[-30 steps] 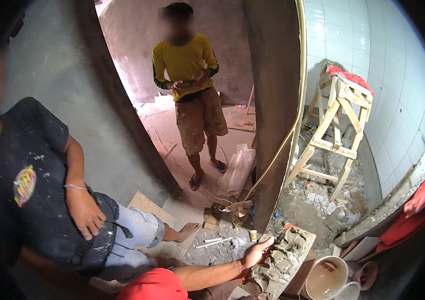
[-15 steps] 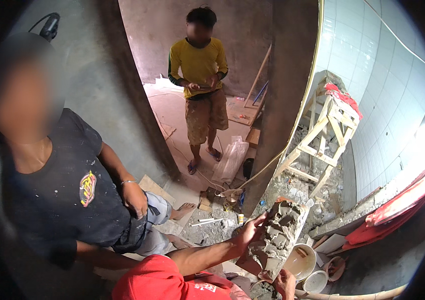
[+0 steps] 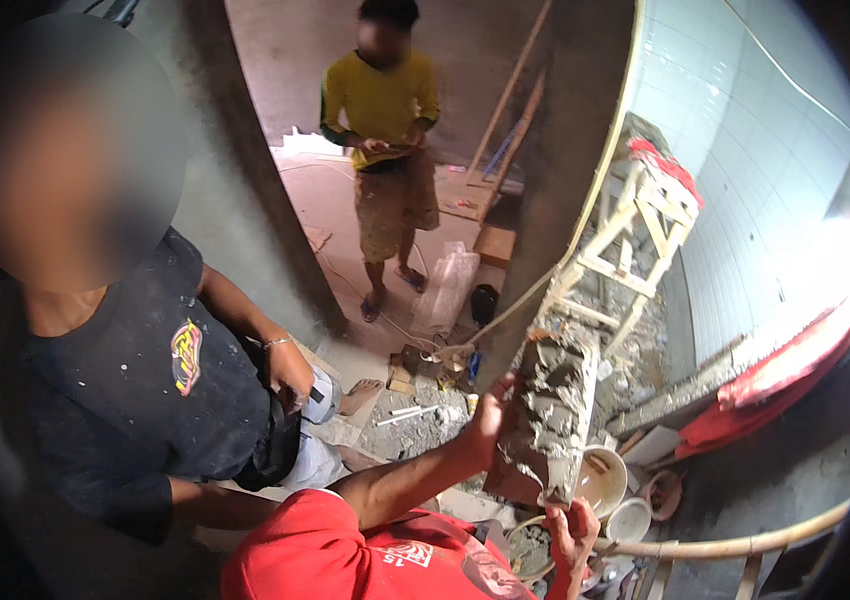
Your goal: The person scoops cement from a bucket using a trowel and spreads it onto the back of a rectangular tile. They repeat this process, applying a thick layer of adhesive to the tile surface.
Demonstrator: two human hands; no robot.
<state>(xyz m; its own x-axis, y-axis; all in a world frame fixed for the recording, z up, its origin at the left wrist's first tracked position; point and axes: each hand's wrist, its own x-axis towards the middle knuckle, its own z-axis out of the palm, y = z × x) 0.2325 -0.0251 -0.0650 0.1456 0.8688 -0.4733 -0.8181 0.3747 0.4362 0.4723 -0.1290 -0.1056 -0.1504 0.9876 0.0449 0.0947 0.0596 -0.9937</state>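
A large tile (image 3: 523, 462), its upper face spread with lumpy wet grey mortar (image 3: 557, 405), is held tilted in front of me by both hands. My left hand (image 3: 488, 425) grips its left edge, the fingers partly hidden by the tile. Down at the near corner, my right hand (image 3: 575, 537) pinches the lower edge. Just below the tile is a bucket of grey mortar (image 3: 530, 550), close to my right hand.
A person in a black shirt (image 3: 160, 370) stands close on my left. Another in yellow (image 3: 380, 100) stands past the doorway. White buckets (image 3: 603, 480) sit beside the tile. Farther right are a wooden trestle (image 3: 635, 235), a red cloth (image 3: 765, 390) and a bamboo pole (image 3: 735, 546). Rubble covers the floor.
The tile and both my hands have risen slightly and shifted left in view. My view has turned, so the mortar bucket and bamboo pole show more. Both hands keep their hold.
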